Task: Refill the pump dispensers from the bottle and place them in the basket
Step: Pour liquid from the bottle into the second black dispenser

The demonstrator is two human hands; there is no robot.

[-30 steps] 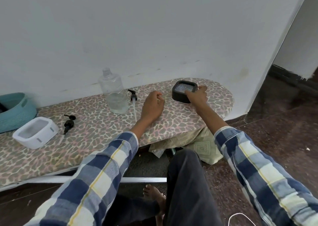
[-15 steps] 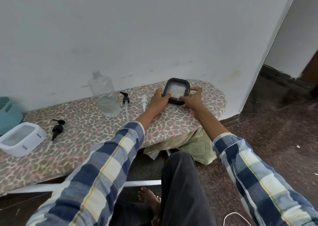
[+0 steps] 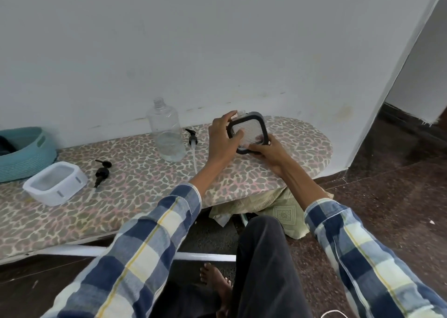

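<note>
Both hands hold a black-framed square dispenser (image 3: 251, 129), tilted up above the right end of the leopard-print board (image 3: 145, 179). My left hand (image 3: 223, 136) grips its left edge, fingers over the top corner. My right hand (image 3: 267, 150) holds its lower right edge from below. A clear bottle (image 3: 167, 133) with no cap stands left of my hands, a little liquid at its bottom. A black pump head with a white tube (image 3: 193, 145) lies beside it. A white square dispenser (image 3: 55, 182) sits at the left, another black pump head (image 3: 101, 172) next to it. The teal basket (image 3: 24, 153) is at the far left.
The board runs along a white wall. Its metal frame (image 3: 145, 254) and a folded cloth (image 3: 278, 211) lie below, above the dark stone floor. My dark trouser leg and bare foot are under the board's front edge. A doorway opens at the right.
The black dispenser has been lifted off the board and tilted up toward me. My left hand moved from beside the bottle onto the dispenser's left edge.
</note>
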